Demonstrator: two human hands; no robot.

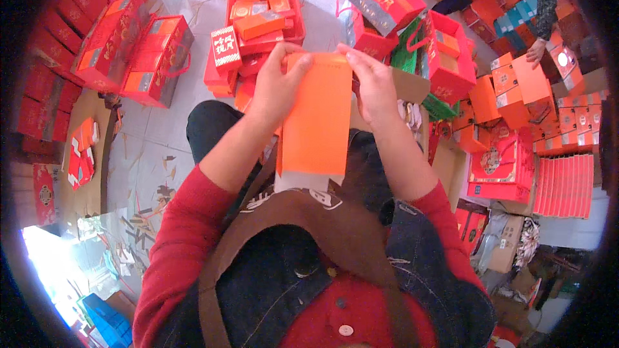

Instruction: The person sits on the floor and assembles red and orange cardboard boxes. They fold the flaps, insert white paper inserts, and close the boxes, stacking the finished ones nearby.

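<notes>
While both hands pinch the top corners of a flat orange carton (317,116), the left hand (276,87) closes its grip with the thumb on the near face, and the right hand (373,87) does the same at the other corner. The carton hangs upright over the lap, its lower edge just above the brown apron (335,232). By my reading, this is the step of opening or squaring up the flat carton; the next move would call for the fingers to work at its top edge. Beyond the hands stand a red crate (293,9) of small boxes and red gift bags (151,58) on the floor. The carton's far face and top flaps are hidden. Another person's hand (535,51) appears at the upper right; the rim blurs the rest.
</notes>
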